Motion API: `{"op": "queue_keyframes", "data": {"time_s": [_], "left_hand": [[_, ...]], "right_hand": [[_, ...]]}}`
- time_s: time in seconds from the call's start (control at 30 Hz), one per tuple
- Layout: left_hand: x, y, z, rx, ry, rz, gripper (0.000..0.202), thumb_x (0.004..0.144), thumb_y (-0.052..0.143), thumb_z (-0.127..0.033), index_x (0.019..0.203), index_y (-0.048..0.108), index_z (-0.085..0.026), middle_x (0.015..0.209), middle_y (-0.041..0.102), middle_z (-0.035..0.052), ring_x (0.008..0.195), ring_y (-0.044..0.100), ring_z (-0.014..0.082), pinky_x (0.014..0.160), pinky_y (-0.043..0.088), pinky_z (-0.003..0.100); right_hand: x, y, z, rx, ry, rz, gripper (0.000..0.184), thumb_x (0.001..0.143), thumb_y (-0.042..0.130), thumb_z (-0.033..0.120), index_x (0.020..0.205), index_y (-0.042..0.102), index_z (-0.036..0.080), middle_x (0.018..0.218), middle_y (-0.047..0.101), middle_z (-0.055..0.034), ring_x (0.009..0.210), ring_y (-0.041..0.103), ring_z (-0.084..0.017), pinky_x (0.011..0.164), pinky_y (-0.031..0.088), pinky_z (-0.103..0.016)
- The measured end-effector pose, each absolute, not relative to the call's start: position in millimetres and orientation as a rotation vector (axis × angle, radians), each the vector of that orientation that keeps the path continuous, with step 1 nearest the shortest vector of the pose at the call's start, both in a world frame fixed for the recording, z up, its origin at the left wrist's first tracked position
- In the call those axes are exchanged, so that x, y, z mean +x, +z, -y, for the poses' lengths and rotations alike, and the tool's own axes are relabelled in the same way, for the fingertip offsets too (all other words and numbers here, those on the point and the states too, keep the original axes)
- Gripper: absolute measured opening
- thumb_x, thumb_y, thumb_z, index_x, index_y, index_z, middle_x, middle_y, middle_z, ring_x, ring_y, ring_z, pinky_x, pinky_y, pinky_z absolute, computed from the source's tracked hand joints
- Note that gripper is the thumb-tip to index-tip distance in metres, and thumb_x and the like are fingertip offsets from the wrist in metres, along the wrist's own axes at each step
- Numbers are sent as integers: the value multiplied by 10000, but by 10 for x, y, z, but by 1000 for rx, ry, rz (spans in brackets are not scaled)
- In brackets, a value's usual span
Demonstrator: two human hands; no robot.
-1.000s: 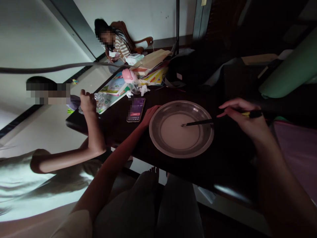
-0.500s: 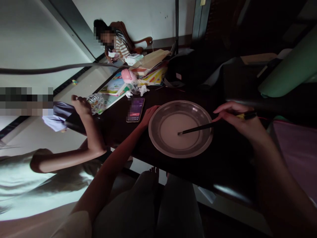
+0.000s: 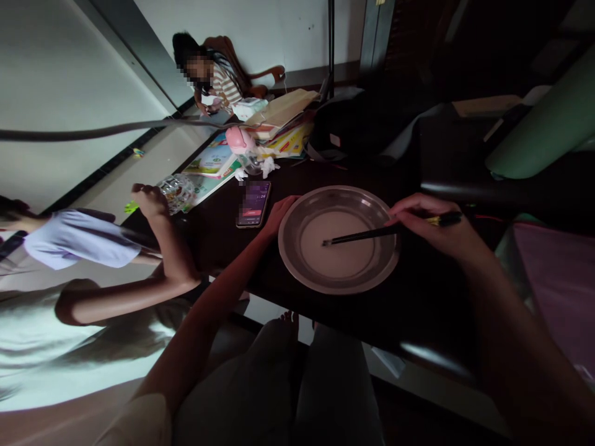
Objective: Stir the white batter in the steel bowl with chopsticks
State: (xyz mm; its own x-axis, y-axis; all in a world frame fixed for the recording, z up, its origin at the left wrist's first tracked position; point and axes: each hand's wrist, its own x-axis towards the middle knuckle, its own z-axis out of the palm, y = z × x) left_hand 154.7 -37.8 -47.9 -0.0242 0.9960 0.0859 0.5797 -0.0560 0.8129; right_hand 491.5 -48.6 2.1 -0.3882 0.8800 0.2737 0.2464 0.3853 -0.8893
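Observation:
A round metal basin (image 3: 290, 272) stands on the dark table, with a cloudy pale liquid in its bottom. Stretched out against the basin's far left side, my left hand (image 3: 279, 217) touches it, its fingertips partly hidden by the rim. Over the right rim my right hand (image 3: 425, 220) is closed around dark chopsticks (image 3: 367, 235) with yellowish marks at their upper end. They slant down leftward, and their pale tips reach the liquid near the middle of the basin. Whether there are one or two sticks is hard to see.
Left of the basin lies a lit phone (image 3: 253, 204). Behind it are crumpled tissues (image 3: 268, 166), a pink-lidded bottle (image 3: 239, 141) and books (image 3: 211, 158). A neighbour's hand (image 3: 151, 201) is by a clear glass bowl (image 3: 179, 192). A green cylinder (image 3: 543, 118) lies at right.
My right hand and the chopsticks have moved left, their tips shifting slightly left and up within the basin. My left hand stays. A person in lilac at far left has come further into view.

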Motion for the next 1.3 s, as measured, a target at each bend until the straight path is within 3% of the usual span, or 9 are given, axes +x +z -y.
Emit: {"op": "queue_keyframes", "data": {"time_s": [0.1,0.23,0.43,0.63,0.83,1.03,1.2,1.3], "left_hand": [[1537,-498,366,1697,961,-1627,432,994,325,-314,1126,696,-136,1181,706,84,1108,613,181,1000,449,275],[1524,-531,343,1651,950,-1639,481,1006,294,-372,1108,705,-143,1144,719,87,1088,629,192,967,473,282],[1498,-554,340,1600,951,-1670,654,1002,207,-529,1058,733,-144,1043,751,80,1058,647,219,990,466,309],[1457,-632,329,1617,952,-1659,676,990,216,-556,1020,749,-141,970,758,72,992,658,224,935,497,312],[1431,-645,341,1605,972,-1777,582,1005,241,-450,1072,730,-141,1023,748,83,1059,629,223,1010,457,343],[1495,-566,354,1646,922,-1685,546,996,279,-437,986,737,-140,870,745,66,904,646,218,866,516,312],[1500,-566,353,1638,922,-1662,508,990,293,-410,1027,721,-137,949,748,73,944,656,210,883,511,303],[1471,-576,372,1792,902,-1680,360,929,445,-314,1120,674,-112,1069,733,94,1016,647,214,937,493,313]], "right_hand": [[4956,14,461,-1025,932,1787,65,849,629,292,866,689,276,800,740,-6,784,726,-206,717,560,-346],[4998,17,468,-1050,1001,1727,67,861,619,283,852,685,289,703,721,-3,686,716,-209,643,553,-348],[4901,12,494,-976,994,1858,67,836,633,280,844,697,261,794,753,-3,762,724,-195,667,550,-320],[4999,-15,442,-1029,1033,1710,89,835,612,226,799,676,278,679,718,17,664,700,-184,637,524,-313],[4898,-16,480,-970,1009,1840,75,849,619,250,846,695,254,796,751,-11,769,713,-193,689,529,-313],[5020,16,443,-1053,1028,1667,79,834,611,200,824,677,244,676,718,-9,675,695,-185,655,505,-307],[4910,-4,475,-967,1082,1859,73,851,620,253,846,693,246,807,755,-15,781,719,-196,685,528,-306],[4925,8,463,-1001,979,1835,87,854,611,229,859,696,244,827,756,-18,811,716,-190,726,524,-306]]}}
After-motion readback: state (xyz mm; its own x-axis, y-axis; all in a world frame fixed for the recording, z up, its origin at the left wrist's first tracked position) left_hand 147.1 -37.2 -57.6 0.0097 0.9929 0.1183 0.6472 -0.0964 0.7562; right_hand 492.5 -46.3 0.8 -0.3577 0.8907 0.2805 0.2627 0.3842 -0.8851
